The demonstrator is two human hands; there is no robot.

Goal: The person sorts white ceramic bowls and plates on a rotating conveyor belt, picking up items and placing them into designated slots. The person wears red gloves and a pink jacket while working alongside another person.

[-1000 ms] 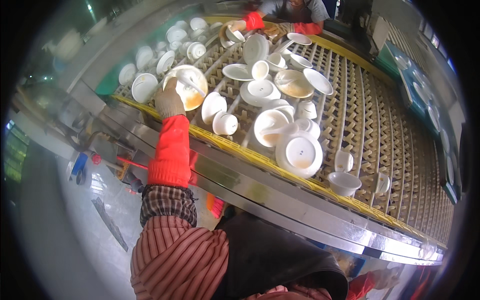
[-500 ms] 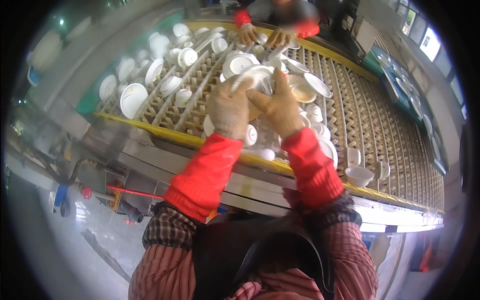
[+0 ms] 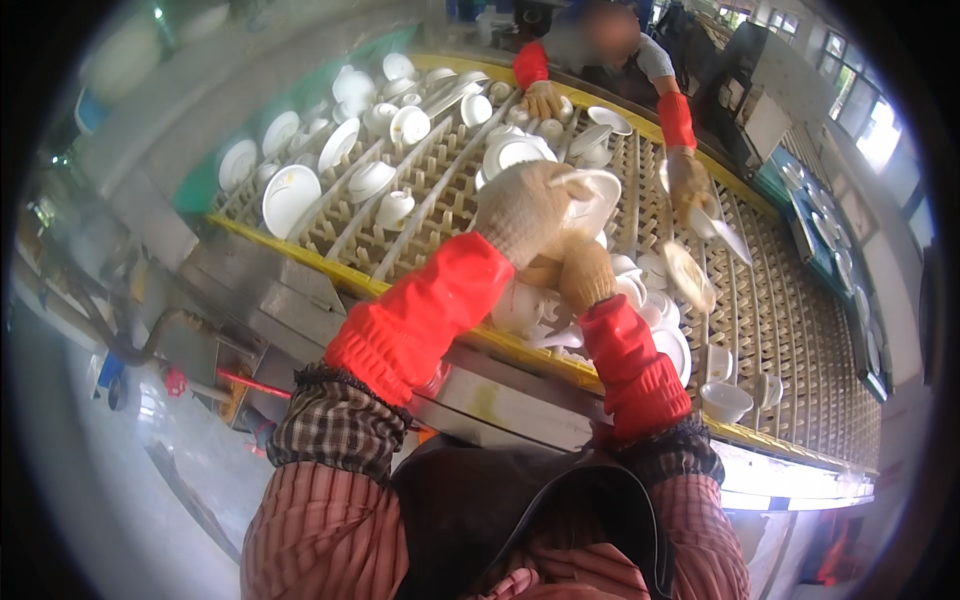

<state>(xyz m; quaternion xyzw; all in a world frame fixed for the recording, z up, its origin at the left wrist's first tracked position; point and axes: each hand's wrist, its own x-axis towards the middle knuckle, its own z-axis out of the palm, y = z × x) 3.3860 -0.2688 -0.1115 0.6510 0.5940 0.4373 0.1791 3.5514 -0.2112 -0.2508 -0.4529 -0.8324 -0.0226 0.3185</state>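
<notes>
My left hand (image 3: 522,212), in a tan work glove, is closed on a white plate (image 3: 597,203) that it holds tilted above the pegged conveyor belt (image 3: 800,330). Just under that plate is my gloved right hand (image 3: 585,274). Its fingers are mostly hidden, so its grip does not show. Behind the plate a stack of white bowls (image 3: 513,150) rests on the belt. Close to my right wrist lie more white dishes (image 3: 672,350), and a white spoon (image 3: 560,338) is by the near edge.
Opposite me, a co-worker's gloved hand (image 3: 545,100) touches small cups; the other hand (image 3: 688,185) holds a white dish (image 3: 733,240). White plates (image 3: 291,200) stand among pegs at the left. A white bowl (image 3: 725,402) sits near the yellow edge (image 3: 300,262). Farther right is a rack of plates (image 3: 830,230).
My hands have moved slightly right, and my right hand has dropped lower beneath the plate. One of the co-worker's hands has reached right with a dish. A brownish plate now leans farther right.
</notes>
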